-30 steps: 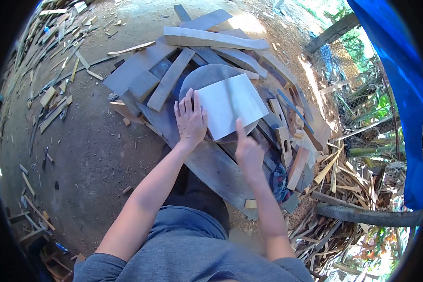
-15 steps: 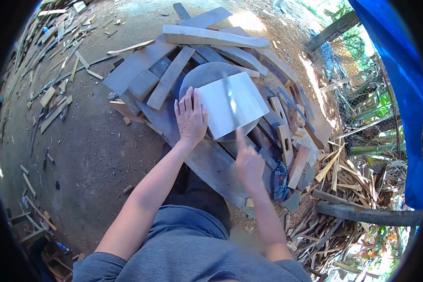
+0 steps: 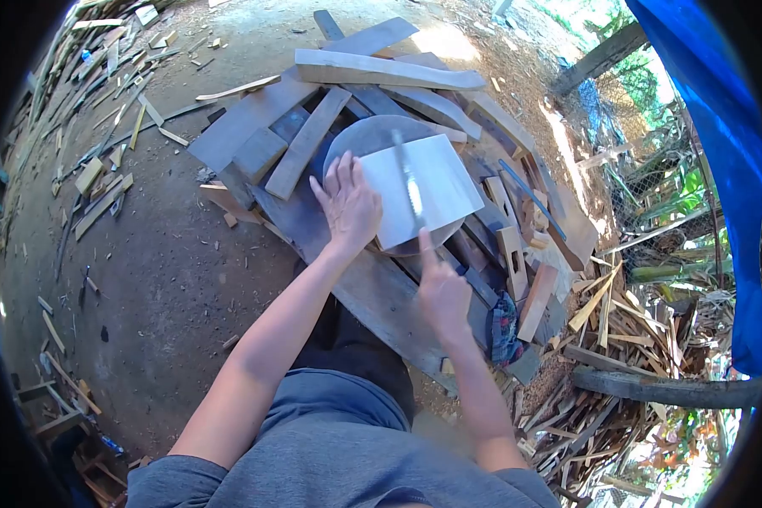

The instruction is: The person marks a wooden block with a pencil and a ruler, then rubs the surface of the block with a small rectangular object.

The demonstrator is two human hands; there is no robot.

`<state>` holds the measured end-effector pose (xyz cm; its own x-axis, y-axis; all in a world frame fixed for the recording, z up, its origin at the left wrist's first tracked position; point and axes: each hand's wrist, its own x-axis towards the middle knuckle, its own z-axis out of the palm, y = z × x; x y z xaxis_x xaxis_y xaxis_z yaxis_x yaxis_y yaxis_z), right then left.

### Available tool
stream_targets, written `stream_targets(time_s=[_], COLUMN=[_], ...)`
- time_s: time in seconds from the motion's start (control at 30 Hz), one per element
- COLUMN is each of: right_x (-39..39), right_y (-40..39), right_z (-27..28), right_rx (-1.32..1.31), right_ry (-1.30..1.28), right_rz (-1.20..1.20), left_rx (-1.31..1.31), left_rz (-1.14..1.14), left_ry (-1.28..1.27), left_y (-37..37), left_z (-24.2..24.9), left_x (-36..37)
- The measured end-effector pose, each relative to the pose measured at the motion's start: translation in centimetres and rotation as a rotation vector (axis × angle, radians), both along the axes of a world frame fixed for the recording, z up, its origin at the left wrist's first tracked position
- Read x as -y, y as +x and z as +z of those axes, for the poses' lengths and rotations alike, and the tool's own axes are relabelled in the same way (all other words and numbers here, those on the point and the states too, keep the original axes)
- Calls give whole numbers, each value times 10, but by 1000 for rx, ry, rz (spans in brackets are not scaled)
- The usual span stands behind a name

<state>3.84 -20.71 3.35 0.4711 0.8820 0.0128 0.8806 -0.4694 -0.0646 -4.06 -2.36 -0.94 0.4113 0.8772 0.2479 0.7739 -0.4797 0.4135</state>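
A white square sheet (image 3: 449, 182) lies on a round dark wooden disc (image 3: 372, 131) on the work table. My left hand (image 3: 351, 203) rests over the sheet's left edge with its fingers spread and holds nothing. A narrow metal blade (image 3: 412, 186), smeared by motion, lies across the middle of the sheet and points away from me. My right hand (image 3: 445, 296) is closed around its near end, index finger stretched along it near the sheet's lower edge. The grip of the blade is hidden in my palm.
Wooden boards (image 3: 389, 68) are piled behind the disc. Slotted wood blocks (image 3: 512, 258), a thin blue rod (image 3: 533, 199) and a patterned cloth (image 3: 505, 330) lie to the right. Wood scraps (image 3: 102, 203) litter the ground at left, and a blue tarp (image 3: 711, 127) hangs at far right.
The blade has shifted left across the sheet, with my right hand moving slightly left too. My left hand has slid a little right over the sheet's edge, its fingers more spread.
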Motion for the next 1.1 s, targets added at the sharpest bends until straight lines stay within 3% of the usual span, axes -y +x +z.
stream_targets(time_s=[0.13,0.2,0.3,0.43,0.53,0.63,0.73,0.87,0.93,1.03,1.1], right_x=[5,-6,-23,-4,14,6,-19,-18,-5,1,-9], right_y=[7,47,78,41,2,44,87,71,33,-1,24], right_z=[0,-13,-18,-16,3,-13,-14,-11,-11,11,7], right_rx=[-40,152,119,144,-11,130,86,47,125,40,106], right_ry=[-6,116,74,55,12,98,53,58,56,-44,-26], right_rz=[27,-85,-185,-86,-16,-88,-231,-240,-106,-29,-44], left_rx=[-51,-11,9,122,173,173,197,218,230,221,203], left_rz=[-94,-93,-109,-124,-136,-143,-138,-146,-128,-130,-133], left_ry=[87,80,87,84,73,76,76,70,58,63,78], left_y=[31,35,31,30,30,27,27,25,27,28,26], left_z=[-14,-19,-17,-21,-22,-21,-20,-19,-18,-18,-18], left_x=[2,1,0,-7,-5,-5,-3,-4,-5,-4,-3])
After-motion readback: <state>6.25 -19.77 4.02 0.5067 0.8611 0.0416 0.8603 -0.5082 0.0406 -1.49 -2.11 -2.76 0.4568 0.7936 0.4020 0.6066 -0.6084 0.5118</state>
